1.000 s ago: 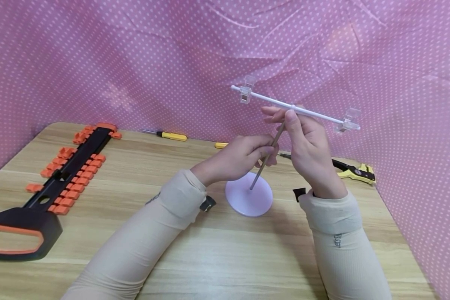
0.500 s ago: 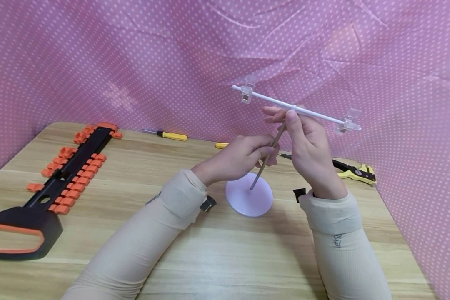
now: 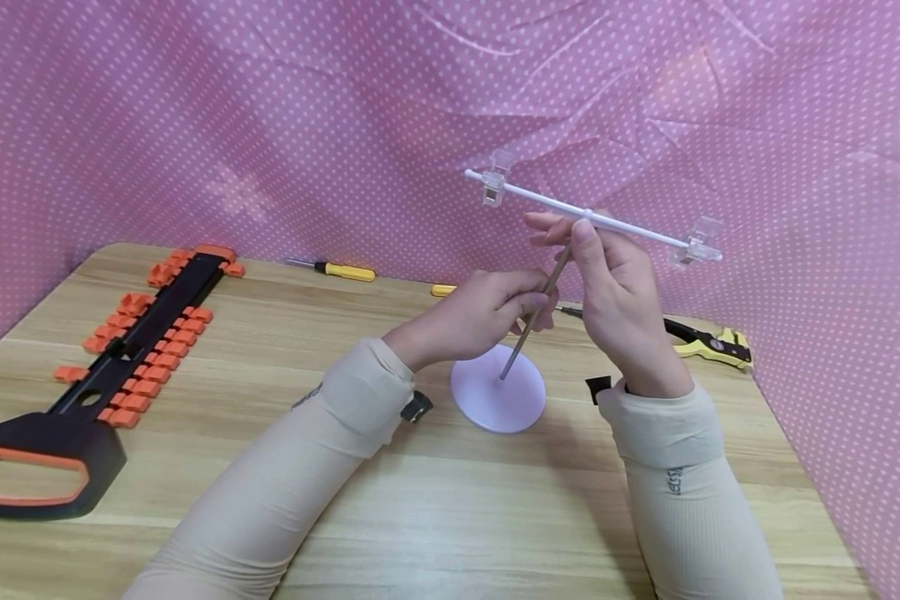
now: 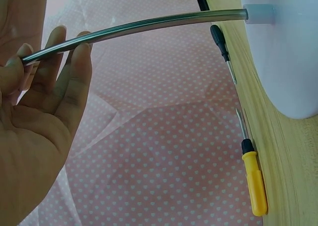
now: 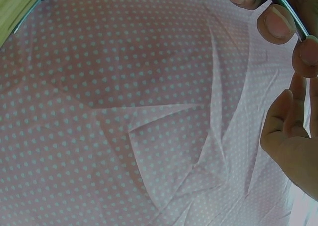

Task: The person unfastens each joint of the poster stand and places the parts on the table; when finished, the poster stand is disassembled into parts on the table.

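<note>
A small stand has a round white base [image 3: 495, 408] on the wooden table, a thin metal rod [image 3: 521, 343] and a white crossbar [image 3: 543, 202]. Clear plastic clips, one left [image 3: 492, 189] and one right [image 3: 697, 244], sit near the crossbar's ends. Midway up, my left hand [image 3: 476, 321] pinches the rod between thumb and fingers. My right hand [image 3: 617, 292] holds the stand's top, its thumb against the crossbar's centre and its other fingers behind. The rod leans to the right in the head view. In the left wrist view it enters a pale collar [image 4: 260, 14] on the base.
On the left lies a black handled rack [image 3: 142, 337] lined with orange clips. Yellow-handled screwdrivers [image 3: 348, 272] lie along the back edge, and a yellow and black plier-like tool [image 3: 720, 346] lies at right. Pink dotted cloth [image 3: 307, 125] hangs behind the table.
</note>
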The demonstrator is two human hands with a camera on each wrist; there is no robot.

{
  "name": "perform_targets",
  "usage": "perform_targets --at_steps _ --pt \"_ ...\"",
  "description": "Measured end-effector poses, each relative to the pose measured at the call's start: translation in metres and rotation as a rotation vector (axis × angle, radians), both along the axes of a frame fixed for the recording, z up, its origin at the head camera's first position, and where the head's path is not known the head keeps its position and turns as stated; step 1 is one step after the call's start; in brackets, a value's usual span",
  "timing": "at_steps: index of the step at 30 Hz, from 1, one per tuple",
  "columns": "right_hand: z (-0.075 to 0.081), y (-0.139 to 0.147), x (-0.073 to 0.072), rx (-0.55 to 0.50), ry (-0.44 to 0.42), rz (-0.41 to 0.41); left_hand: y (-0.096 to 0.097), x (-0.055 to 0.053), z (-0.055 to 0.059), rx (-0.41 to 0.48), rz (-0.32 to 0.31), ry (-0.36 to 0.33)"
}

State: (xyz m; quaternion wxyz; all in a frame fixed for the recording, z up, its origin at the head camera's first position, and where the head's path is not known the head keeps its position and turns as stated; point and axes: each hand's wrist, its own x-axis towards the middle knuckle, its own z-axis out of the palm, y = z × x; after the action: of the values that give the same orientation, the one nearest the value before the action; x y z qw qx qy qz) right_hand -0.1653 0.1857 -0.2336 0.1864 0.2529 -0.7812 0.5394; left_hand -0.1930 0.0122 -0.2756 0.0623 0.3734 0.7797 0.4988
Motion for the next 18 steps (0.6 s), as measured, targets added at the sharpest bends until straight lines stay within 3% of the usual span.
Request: perform_targets --at_steps 11,18 --pt "0.0006 -0.001 0.0001 -0.012 -0.004 0.0 -0.0002 0.0 0.0008 -0.006 0.009 0.007" --pt "0.006 0.0013 0.0022 -0.079 0.059 -0.011 -0.0011 0.0009 0.0008 -0.014 -0.003 -0.028"
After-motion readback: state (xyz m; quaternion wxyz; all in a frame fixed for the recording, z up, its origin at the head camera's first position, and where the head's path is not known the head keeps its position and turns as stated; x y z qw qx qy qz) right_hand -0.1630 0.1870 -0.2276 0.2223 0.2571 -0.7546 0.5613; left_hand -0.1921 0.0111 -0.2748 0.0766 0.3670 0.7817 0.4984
